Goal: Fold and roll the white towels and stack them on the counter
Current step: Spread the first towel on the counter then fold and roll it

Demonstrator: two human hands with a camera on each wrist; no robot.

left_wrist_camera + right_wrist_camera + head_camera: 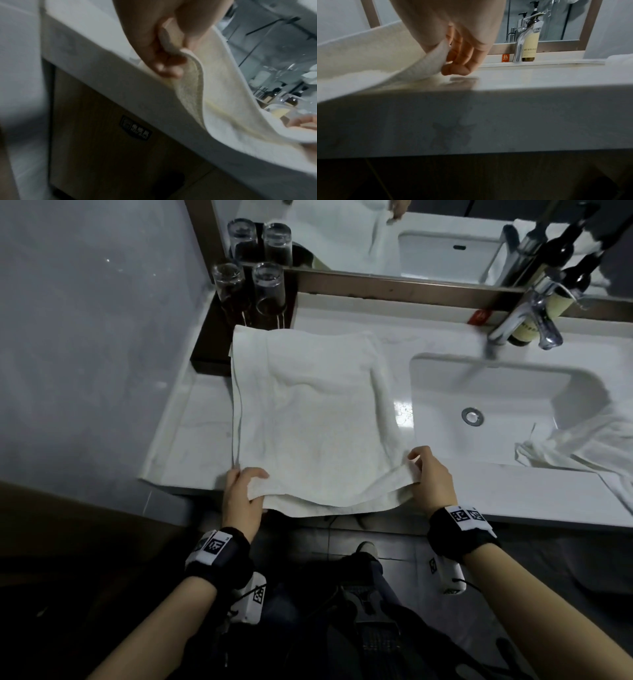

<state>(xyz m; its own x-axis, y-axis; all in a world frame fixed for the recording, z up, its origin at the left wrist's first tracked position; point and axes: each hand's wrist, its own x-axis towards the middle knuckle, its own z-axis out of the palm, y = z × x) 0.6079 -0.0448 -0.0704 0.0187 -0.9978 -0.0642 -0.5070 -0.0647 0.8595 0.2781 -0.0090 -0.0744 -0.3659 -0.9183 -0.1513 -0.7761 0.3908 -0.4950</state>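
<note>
A white towel (308, 405) lies spread flat on the white counter (191, 419) left of the sink, its near edge hanging a little past the counter's front. My left hand (245, 491) pinches the near left corner, thumb on top; the left wrist view shows the towel (214, 94) gripped by the fingers (168, 63). My right hand (424, 470) pinches the near right corner just above the counter; in the right wrist view the towel (368, 56) curls under the thumb, the fingers (462, 59) below it. A second white towel (589, 446) lies crumpled over the sink's right side.
Two upturned glasses (246, 289) stand on a dark tray (205, 350) at the back left. The sink (496, 392), a chrome tap (524, 313) and a soap bottle (529, 44) are on the right. A mirror (376, 234) runs along the back.
</note>
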